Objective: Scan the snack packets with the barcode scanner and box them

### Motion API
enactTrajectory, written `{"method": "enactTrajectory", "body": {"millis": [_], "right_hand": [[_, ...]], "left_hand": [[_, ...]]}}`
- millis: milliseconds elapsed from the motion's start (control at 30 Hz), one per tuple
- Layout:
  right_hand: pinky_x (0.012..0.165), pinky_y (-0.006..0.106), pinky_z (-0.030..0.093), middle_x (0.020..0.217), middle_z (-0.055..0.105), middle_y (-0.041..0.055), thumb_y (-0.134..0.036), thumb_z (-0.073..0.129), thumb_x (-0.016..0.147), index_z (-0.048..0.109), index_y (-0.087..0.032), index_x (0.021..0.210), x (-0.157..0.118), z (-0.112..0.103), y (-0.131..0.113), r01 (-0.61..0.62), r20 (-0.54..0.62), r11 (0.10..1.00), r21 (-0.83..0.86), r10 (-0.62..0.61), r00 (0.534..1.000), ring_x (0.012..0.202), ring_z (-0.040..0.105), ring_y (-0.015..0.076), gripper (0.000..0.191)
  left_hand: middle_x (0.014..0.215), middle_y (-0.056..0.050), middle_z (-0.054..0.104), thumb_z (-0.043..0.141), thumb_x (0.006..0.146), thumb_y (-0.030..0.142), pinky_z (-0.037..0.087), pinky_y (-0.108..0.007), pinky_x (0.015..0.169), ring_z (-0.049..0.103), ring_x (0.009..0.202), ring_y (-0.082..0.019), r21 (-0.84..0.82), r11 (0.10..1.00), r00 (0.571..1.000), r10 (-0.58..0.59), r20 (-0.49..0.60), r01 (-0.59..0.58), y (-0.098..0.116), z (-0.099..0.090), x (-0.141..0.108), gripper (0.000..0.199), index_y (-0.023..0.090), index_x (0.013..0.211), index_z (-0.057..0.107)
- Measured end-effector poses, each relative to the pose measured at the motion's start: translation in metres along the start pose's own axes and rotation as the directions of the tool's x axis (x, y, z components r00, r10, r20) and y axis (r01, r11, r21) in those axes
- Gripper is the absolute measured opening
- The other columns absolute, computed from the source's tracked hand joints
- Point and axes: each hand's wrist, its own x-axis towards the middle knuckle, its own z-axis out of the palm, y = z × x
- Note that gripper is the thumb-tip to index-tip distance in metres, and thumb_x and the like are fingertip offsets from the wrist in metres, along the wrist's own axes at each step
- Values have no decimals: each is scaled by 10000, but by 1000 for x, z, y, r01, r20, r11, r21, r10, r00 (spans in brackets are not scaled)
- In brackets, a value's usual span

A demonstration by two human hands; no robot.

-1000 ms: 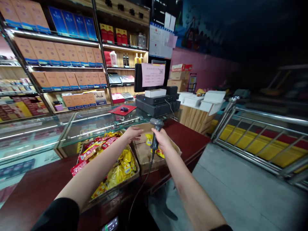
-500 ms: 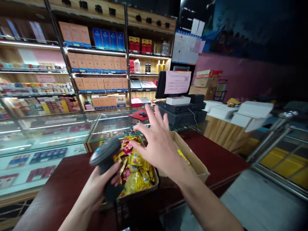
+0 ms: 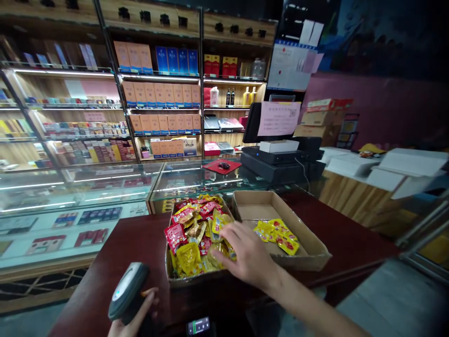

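Observation:
My left hand [image 3: 138, 316] is wrapped round the handle of a dark grey barcode scanner [image 3: 128, 291], low over the left of the counter. My right hand [image 3: 247, 255] reaches over the near right side of a cardboard box [image 3: 196, 282] heaped with snack packets [image 3: 189, 257], red and yellow. Its fingers are bent, with thumb and forefinger apart around the yellow packets; whether they touch one is unclear. Beside it on the right stands a second cardboard box [image 3: 312, 238], holding a few yellow packets [image 3: 280, 236].
The boxes stand on a dark red counter [image 3: 140, 238]. Behind are a glass display case [image 3: 182, 180], a mouse on a red mat [image 3: 220, 167] and a monitor [image 3: 252, 122] with a paper on it. A small lit screen [image 3: 199, 326] shows at the bottom edge.
My right hand has come down from above the boxes onto the packets, its spread fingers now bent. My left hand has lowered the scanner left and away from the box. The view has shifted left.

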Motion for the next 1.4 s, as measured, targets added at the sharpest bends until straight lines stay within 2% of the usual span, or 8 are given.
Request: {"method": "enactTrajectory", "body": {"millis": [167,367,600,700,800,900,1033,1400], "right_hand": [[748,362,436,886,600,67,-429,588,849,571,-169,899,-83,56,24,-80,282,991,-109,108,953,833,541,224,266],[649,293,402,809,605,18,-273,598,868,544,-190,756,-89,68,28,-36,344,987,-157,89,935,751,559,179,149],[500,294,400,717,619,57,-203,645,809,571,-162,766,-30,174,-93,-144,313,980,-135,180,933,640,586,211,95],[604,340,471,821,630,91,-201,582,838,582,-138,925,6,181,-123,-150,235,988,-21,151,960,732,594,229,107],[820,362,475,1009,619,94,-242,524,867,528,-169,1123,17,139,-93,95,106,965,245,-124,987,932,572,211,266],[963,439,409,1118,576,115,-308,610,797,496,-161,1169,3,99,-26,-129,100,968,216,109,989,1065,513,254,416],[990,529,357,994,594,107,-422,713,725,582,-149,990,-22,100,39,-215,259,977,8,206,944,976,540,287,402],[703,357,416,848,585,56,-395,779,672,591,-190,772,-26,144,35,-469,125,875,-118,482,867,806,531,238,296]], "left_hand": [[1248,-99,621,828,541,460,583,-284,699,620,1073,-316,-35,999,998,36,46,-35,-9,17,0,618,165,1064,679],[1327,-54,568,756,653,485,585,-333,793,569,1161,-317,-40,995,995,92,23,-91,-6,29,-15,617,229,1195,611],[1255,-61,620,779,644,415,493,-397,979,564,1165,-326,-32,974,963,219,-155,-226,-22,16,-18,516,222,1111,672],[1190,-61,658,730,722,366,454,-409,1018,558,1180,-296,-44,973,948,210,-241,-227,-16,16,-12,501,218,1191,634],[1173,-79,665,724,731,369,451,-420,1014,568,1167,-297,-32,975,944,203,-260,-218,-5,21,-5,523,181,1206,618],[1205,-93,648,740,708,383,480,-426,977,582,1143,-311,-17,986,964,160,-211,-167,4,27,1,533,164,1180,623],[1239,-82,631,795,627,372,494,-382,967,530,1206,-317,34,990,982,142,-128,-139,9,26,11,590,172,1157,632],[945,-98,731,843,558,275,570,-311,741,697,867,-260,62,995,997,-76,20,75,51,32,107,593,132,1105,666]]}}
